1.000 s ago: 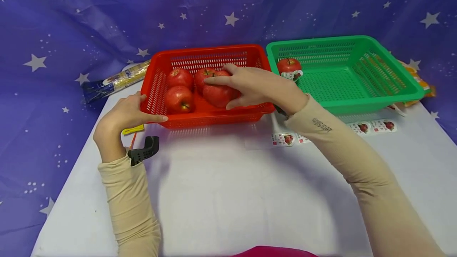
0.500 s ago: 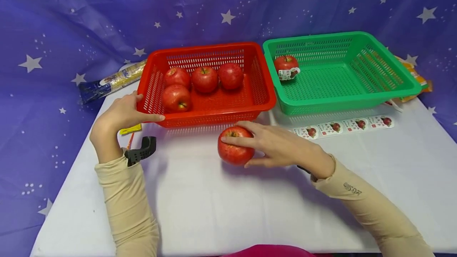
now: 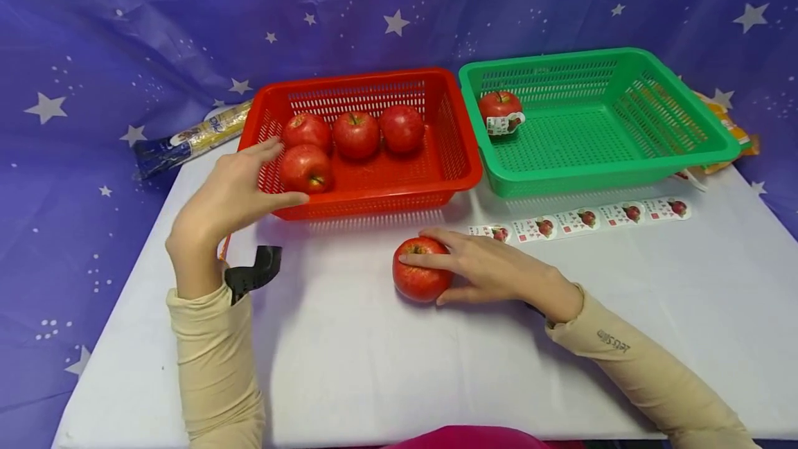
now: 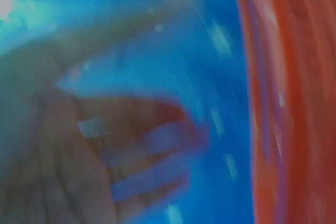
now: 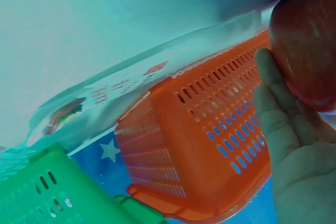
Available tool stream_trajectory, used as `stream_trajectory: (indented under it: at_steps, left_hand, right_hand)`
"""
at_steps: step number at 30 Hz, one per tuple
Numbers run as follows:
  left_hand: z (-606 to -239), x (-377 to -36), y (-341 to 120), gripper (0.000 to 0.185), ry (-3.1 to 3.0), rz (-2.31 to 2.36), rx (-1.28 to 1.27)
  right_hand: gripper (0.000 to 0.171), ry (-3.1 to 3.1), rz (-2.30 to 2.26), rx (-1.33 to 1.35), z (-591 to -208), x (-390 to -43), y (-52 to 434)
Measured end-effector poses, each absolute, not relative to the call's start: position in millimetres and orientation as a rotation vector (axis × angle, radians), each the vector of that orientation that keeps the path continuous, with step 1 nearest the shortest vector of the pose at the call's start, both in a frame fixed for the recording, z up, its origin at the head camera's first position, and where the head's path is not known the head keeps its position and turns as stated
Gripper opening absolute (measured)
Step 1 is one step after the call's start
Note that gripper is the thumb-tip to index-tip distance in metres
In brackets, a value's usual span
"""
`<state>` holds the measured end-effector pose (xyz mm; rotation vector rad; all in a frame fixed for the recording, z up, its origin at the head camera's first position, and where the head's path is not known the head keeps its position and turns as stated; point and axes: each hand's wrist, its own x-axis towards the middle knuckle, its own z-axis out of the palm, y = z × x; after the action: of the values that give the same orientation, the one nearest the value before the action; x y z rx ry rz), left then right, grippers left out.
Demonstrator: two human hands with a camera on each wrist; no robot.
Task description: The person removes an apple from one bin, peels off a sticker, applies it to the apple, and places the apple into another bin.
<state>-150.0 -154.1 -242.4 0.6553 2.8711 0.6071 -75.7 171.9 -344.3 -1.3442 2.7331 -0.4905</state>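
Inside the table's (image 3: 349, 366) front edge, your right hand (image 3: 492, 265) grips an apple (image 3: 418, 286), probably positioning it; left hand (image 3: 221, 192) spread, sticker (image 3: 537, 229) likely next.

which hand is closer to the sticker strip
Right: the right hand, gripping an apple, is beside the left end of the sticker strip; the left hand is well left of it, by the red basket.

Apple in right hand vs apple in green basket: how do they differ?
The basket apple wears a printed sticker; the held apple shows none where visible. The right hand grips the held apple; no hand touches the basket apple. The held apple is in front of the red basket; the basket apple sits inside the green basket. Both are red.
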Motion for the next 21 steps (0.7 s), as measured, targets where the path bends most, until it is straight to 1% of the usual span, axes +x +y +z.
stream_trajectory:
  at_steps: [2,3,4,6,8,10,13,15,17,21]
  left_hand:
    - [-241.5,-139.2,-126.2,0.076,2.777,0.641,0.935]
    - [-244.5,-134.9,-111.6,0.074,2.708,0.650,1.059]
    - [-248.6,-131.1,-97.3,0.074,2.632,0.623,1.152]
    - [-258.7,-125.3,-72.4,0.078,2.489,0.538,1.253]
    - [-269.6,-122.5,-52.9,0.079,2.405,0.468,1.289]
    - [-279.4,-120.7,-39.2,0.075,2.375,0.400,1.310]
    - [-289.3,-118.1,-26.4,0.059,2.360,0.389,1.368]
    - [-293.5,-116.2,-21.3,0.052,2.349,0.391,1.415]
    - [-295.9,-114.1,-17.0,0.052,2.321,0.426,1.449]
    - [-300.3,-111.6,-10.7,0.063,2.258,0.497,1.463]
  right_hand:
    - [0.083,2.731,-0.533,-1.321,-345.0,-76.9,173.4]
    - [0.086,2.728,-0.552,-1.308,-344.4,-77.9,174.6]
    - [0.089,2.720,-0.571,-1.300,-343.0,-79.2,176.2]
    - [0.093,2.702,-0.604,-1.288,-337.5,-82.5,181.4]
    - [0.091,2.705,-0.602,-1.252,-328.8,-86.1,189.8]
    - [0.084,2.720,-0.577,-1.168,-320.0,-90.3,200.6]
    - [0.069,2.758,-0.501,-0.978,-313.0,-97.7,217.2]
    - [0.060,2.769,-0.442,-0.879,-314.6,-103.2,225.5]
    - [0.056,2.771,-0.397,-0.828,-320.9,-108.4,230.9]
    - [0.053,2.763,-0.377,-0.832,-338.0,-115.1,233.9]
